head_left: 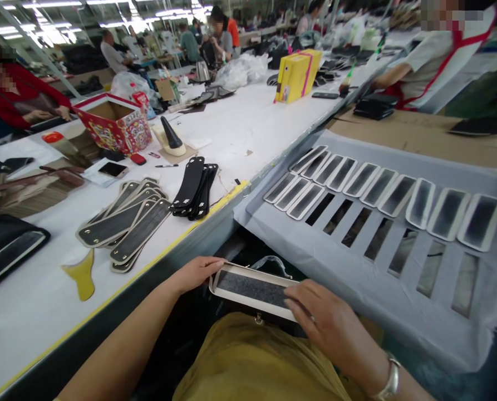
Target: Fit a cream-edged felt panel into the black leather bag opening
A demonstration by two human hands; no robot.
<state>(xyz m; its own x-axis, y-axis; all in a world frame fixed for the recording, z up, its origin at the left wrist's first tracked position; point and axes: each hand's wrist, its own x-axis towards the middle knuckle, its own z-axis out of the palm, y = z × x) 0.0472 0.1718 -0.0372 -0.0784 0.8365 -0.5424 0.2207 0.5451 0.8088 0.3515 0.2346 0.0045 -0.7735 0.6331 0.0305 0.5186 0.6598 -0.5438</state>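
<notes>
A long panel with a dark centre and a cream border (252, 287) lies across the top of a black item at my lap. At its left end, my left hand (202, 273) has its fingers closed on the edge. My right hand (321, 312) rests over the right end, fingers together and bent onto the panel. A small metal fitting (259, 318) shows on the black item's near side, and a clear strip (269, 260) loops behind it. The black item's underside is hidden.
Rows of cream-edged panels (444, 214) lie on a grey slotted tray (306, 267) at right. Strap stacks (127, 223), black straps (193, 189), a yellow piece (81, 275) and a red box (114, 125) occupy the white table (35, 328). A co-worker's arm (394, 75) is at upper right.
</notes>
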